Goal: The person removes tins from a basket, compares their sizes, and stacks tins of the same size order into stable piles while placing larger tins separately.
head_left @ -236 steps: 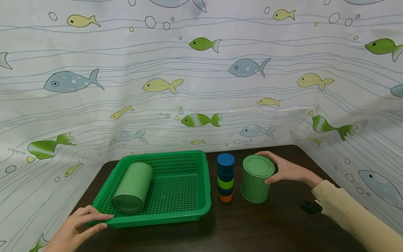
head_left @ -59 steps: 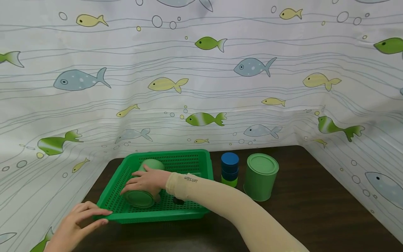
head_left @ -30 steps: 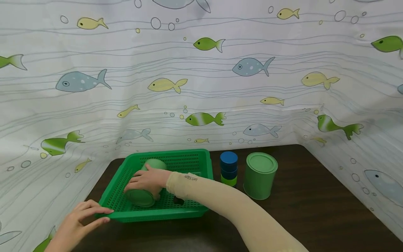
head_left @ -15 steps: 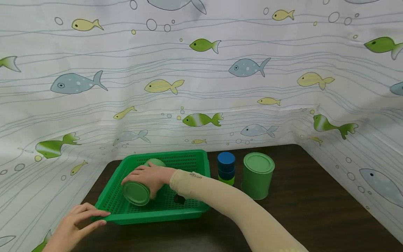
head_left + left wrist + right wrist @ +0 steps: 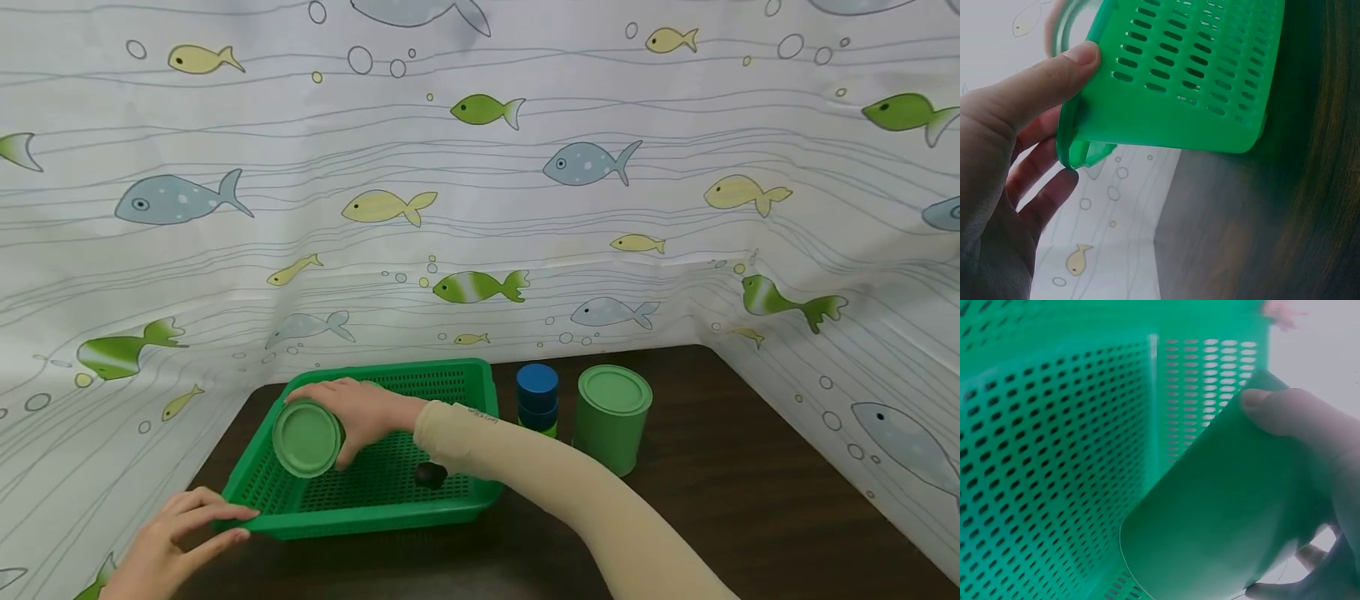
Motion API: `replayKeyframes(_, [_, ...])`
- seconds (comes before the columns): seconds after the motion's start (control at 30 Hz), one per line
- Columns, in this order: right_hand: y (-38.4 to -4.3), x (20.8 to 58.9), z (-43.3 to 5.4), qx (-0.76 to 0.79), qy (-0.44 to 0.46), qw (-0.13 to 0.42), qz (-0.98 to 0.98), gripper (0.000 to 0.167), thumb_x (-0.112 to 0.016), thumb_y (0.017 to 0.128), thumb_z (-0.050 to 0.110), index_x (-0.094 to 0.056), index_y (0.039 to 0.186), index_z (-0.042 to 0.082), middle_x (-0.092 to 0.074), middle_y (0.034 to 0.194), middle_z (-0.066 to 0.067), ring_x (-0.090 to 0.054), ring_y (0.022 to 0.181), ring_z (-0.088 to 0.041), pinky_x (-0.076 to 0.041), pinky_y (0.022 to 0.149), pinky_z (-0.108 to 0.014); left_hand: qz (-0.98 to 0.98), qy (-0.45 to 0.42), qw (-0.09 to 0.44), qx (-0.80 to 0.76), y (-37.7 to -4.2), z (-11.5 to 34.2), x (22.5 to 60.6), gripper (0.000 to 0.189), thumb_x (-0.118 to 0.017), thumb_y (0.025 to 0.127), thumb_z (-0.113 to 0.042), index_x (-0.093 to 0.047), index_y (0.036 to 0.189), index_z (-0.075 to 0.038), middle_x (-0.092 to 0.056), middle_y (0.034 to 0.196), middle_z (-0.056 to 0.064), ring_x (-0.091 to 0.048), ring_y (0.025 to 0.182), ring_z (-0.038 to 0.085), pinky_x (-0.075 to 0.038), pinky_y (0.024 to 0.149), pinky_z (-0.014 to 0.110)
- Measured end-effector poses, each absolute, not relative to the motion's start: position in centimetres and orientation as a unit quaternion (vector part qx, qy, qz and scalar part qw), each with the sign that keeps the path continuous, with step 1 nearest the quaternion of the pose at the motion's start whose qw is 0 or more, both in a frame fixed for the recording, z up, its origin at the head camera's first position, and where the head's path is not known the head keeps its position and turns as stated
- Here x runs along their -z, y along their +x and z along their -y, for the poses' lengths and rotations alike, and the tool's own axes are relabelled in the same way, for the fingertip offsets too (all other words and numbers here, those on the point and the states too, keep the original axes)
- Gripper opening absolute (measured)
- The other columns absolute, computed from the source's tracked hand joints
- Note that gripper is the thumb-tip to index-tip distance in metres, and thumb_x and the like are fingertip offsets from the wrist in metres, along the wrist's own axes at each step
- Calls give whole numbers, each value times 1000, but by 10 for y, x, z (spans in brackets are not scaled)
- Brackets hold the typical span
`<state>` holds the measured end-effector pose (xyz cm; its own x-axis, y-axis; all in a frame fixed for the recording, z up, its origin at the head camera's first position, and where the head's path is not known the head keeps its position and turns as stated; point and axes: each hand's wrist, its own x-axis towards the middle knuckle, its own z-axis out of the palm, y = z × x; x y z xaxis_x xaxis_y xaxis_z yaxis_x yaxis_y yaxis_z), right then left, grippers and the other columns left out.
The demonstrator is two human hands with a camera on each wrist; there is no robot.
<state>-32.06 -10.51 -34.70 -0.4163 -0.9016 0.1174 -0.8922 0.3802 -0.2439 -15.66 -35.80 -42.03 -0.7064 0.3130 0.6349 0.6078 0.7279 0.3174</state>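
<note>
My right hand (image 5: 367, 417) holds a pale green can (image 5: 306, 439) from above, its fingers and thumb round the side. The can tilts with its round lid end toward me, over the left part of a green perforated basket (image 5: 375, 518). In the right wrist view the can (image 5: 1210, 506) slants against the basket's mesh wall (image 5: 1207, 394). At the basket's front left corner, my left hand (image 5: 176, 533) pinches the rim. The left wrist view has its thumb (image 5: 1054, 81) on the rim and the fingers curled on the other side.
Right of the basket stands a stack of blue and green cups (image 5: 537, 396), its lower part behind the right sleeve (image 5: 555, 475). A second green can (image 5: 613, 421) stands upright beside it. A fish-print sheet (image 5: 480, 208) walls the back and sides of the dark table (image 5: 735, 467).
Earlier my right hand was on the upright can at right; it then went to the can lying in the basket. That can is now raised and tipped up, further left. The left hand stays on the rim.
</note>
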Motion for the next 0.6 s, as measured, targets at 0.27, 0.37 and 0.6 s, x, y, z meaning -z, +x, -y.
replayKeyframes(0.27, [-316, 325, 89, 305, -525, 42, -793, 111, -92, 69, 26, -21, 154, 20, -49, 143, -1, -52, 123, -7, -41, 97, -13, 883, -272, 277, 264, -161, 360, 423, 51, -85, 62, 6, -76, 100, -25, -57, 88, -24, -42, 86, -9, -31, 71, 13])
replayKeyframes(0.37, [-309, 311, 83, 351, -510, 49, -784, 111, -90, 70, 25, -18, 155, 22, -47, 143, -2, -54, 121, -7, -44, 95, -16, 879, -280, 279, 268, -161, 361, 423, 52, -84, 60, 9, -77, 100, -23, -58, 87, -23, -42, 85, -8, -31, 70, 14])
replayKeyframes(0.6, [-297, 277, 66, 422, -459, 46, -780, 109, -89, 71, 20, -19, 155, 23, -48, 142, -4, -54, 119, -7, -46, 95, -23, 886, -262, 266, 274, -162, 359, 421, 49, -83, 64, 8, -76, 99, -24, -56, 86, -24, -41, 85, -10, -31, 68, 14])
